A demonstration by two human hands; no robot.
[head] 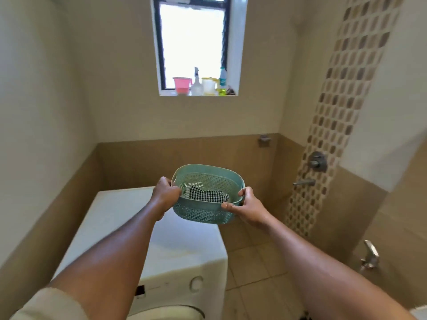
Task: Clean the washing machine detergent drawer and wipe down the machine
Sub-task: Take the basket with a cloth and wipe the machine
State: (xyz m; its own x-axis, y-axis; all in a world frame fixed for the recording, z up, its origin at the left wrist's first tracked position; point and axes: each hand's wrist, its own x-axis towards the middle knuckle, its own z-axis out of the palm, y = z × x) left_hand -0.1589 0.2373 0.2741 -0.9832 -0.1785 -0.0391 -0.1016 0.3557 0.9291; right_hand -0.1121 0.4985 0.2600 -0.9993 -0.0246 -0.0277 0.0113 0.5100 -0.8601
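Both hands (left hand (165,192), right hand (248,207)) grip a teal basket (203,213) holding a checked cloth (205,195), mid-frame; the washing machine (161,245) looks untouched, cleaning seemingly unstarted.

Walls: cream upper section (115,77), tan tile band (184,158) below. A black-framed window (191,42) sits high in the back wall and admits bright daylight. Its sill (166,94) carries a pink cup (181,85), a spray bottle (196,85), a clear jug (209,86) and a green-based bottle (223,82). The right wall carries a vertical mosaic strip (342,112), with a valve (317,160) and a spout (303,182) beside it. A tap (369,255) sits lower on the same wall. Floor (254,262): beige tiles.
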